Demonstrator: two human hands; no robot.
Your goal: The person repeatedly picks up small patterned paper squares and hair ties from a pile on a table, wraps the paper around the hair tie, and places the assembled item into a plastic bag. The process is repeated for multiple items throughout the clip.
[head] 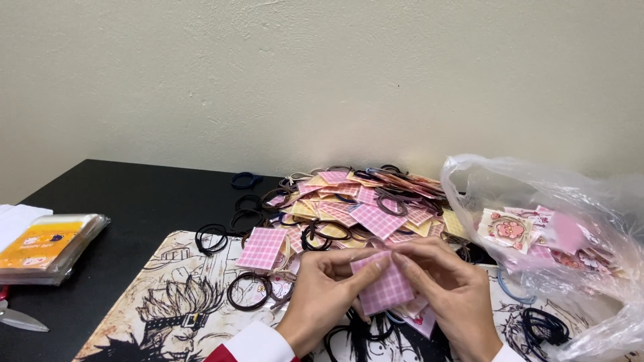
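Against a bare cream wall, a black surface [134, 194] carries a heap of pink checked cards [362, 201] and loose hair ties [248, 218], most apparently unsorted, beside a clear plastic bag [577, 221] holding finished-looking packets. Left hand [322, 298] and right hand [449, 288] meet over a printed mat [168, 295], fingers pinching one pink checked card [384, 285], tilted, long axis running from upper left to lower right.

**Room: plain wall, black counter**

Cream wall [322, 74] fills the upper half, faint scuffs, bare, evenly lit with soft light. Black counter [134, 194] butts against it, matte top, left corner edge visible. A printed mat [188, 281] with black line-art figures covers the near part of the counter. No window or floor in view
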